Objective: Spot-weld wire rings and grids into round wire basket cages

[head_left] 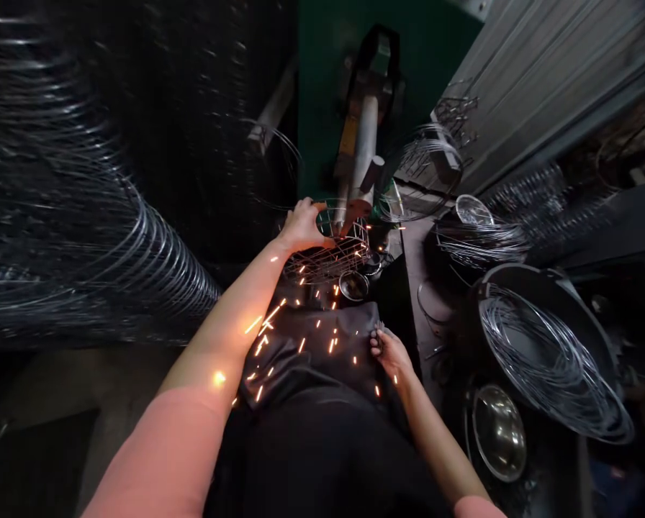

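My left hand (306,229) is closed on the rim of a wire basket (327,262), thumb and fingers curled round it. The basket sits under the electrode tips of a spot welder (358,173), and orange sparks scatter from there over my left arm and the dark apron (312,338). Lower and to the right, my right hand (390,349) is closed around a small bunch of short metal pieces (379,329), close to the apron's edge. The pieces are too small to make out clearly.
Large stacks of wire rings (160,237) fill the left side. On the right stand a big round tub (487,277) with wire rings (543,352), a shiny metal bowl (499,432) and another pile of wire rings (479,241). A small metal cup (353,285) is beside the basket.
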### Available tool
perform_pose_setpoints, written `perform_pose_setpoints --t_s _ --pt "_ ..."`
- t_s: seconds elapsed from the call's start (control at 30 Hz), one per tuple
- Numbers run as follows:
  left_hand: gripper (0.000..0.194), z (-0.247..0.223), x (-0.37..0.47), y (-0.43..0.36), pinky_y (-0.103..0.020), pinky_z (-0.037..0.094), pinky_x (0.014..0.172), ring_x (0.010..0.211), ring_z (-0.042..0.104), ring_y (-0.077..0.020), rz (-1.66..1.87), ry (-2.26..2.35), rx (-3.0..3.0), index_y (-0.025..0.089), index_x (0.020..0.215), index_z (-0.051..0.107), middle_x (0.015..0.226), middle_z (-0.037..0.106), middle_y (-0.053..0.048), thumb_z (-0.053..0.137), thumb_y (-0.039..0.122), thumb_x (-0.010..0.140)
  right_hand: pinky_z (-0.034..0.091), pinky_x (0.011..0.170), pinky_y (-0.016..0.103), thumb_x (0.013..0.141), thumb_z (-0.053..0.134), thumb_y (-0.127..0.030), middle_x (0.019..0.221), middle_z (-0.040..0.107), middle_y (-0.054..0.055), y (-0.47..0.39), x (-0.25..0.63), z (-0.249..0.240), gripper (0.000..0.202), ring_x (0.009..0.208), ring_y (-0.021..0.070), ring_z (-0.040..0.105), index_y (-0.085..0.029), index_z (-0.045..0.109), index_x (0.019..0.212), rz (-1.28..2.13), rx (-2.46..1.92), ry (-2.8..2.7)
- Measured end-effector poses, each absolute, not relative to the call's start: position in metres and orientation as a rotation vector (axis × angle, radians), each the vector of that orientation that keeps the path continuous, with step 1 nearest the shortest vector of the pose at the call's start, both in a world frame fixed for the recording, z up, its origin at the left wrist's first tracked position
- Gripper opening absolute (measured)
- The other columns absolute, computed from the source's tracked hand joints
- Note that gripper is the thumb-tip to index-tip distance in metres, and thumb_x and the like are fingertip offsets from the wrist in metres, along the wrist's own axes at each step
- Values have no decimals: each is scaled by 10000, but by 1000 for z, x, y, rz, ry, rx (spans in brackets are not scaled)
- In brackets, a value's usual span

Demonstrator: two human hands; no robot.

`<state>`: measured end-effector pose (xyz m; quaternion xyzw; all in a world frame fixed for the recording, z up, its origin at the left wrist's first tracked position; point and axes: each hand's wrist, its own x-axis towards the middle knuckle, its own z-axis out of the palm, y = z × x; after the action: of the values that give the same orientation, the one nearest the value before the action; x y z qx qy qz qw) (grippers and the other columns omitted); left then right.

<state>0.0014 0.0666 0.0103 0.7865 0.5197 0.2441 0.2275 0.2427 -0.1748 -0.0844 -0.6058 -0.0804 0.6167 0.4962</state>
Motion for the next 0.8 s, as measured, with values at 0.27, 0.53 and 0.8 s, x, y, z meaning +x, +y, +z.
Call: perform_pose_setpoints --t_s 0.27,0.53,0.8 --pt "881 15 3 66 -512 341 1005 1193 402 -356 625 1469 2170 135 1282 460 1248 444 -155 814 406 522 253 351 120 613 689 -163 629 521 -31 -194 247 -77 207 492 68 452 -181 557 771 1532 -1385 -86" --pt "887 14 1 62 -629 180 1041 1254 344 -408 559 1466 2153 168 1311 415 1315 401 -165 769 484 561 185 354 128 562 688 -220 599 459 -54 -209 224 -64 271 460 54 380 -180 557 796 1532 -1461 -189" --pt "1103 6 -10 62 -627 125 1055 1367 157 -410 565 1377 2123 213 1420 247 1478 208 -200 739 638 528 306 406 158 580 733 -322 625 484 -32 -219 240 -67 286 515 78 432 -203 530 742 1542 -1385 -209"
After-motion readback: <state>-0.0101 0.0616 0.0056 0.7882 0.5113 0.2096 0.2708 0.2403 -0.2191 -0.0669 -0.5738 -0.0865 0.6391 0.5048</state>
